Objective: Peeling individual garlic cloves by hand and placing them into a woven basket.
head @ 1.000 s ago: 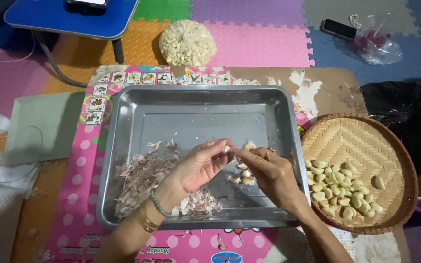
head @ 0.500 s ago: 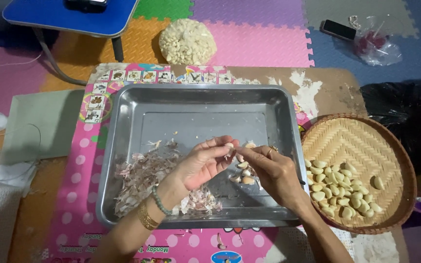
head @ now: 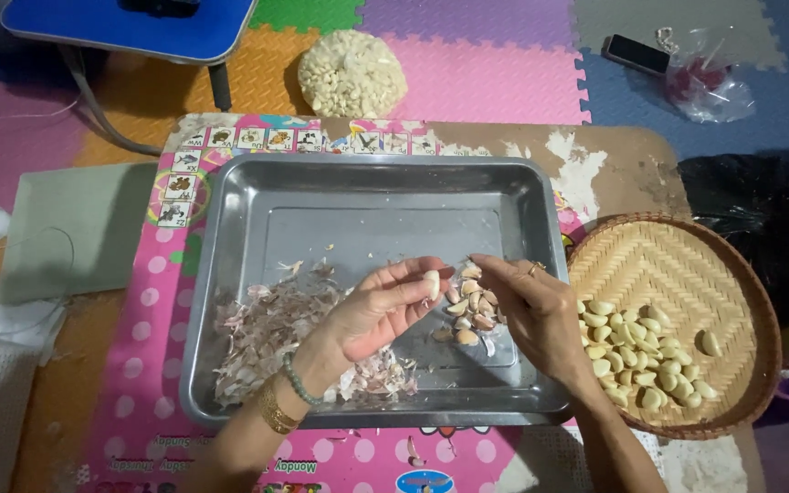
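Garlic clove (head: pixel 432 284) pinched in left hand (head: pixel 378 310) fingertips, held over steel tray (head: pixel 230 274)
Clove long axis roughly upright, tip direction unclear. Right hand (head: pixel 531 315) just beside it, fingers extended toward the clove, grip can't tell. Small pile of unpeeled cloves (head: pixel 469 315) between the hands on the tray floor; papery skins (head: pixel 271 333) heaped at tray's left. Peeled cloves (head: pixel 636 351) in round woven basket (head: pixel 687 265) right of the tray. Clear bag of white cloves (head: pixel 352 73) on foam mat beyond the tray; pink dotted alphabet mat (head: pixel 152 301) under it
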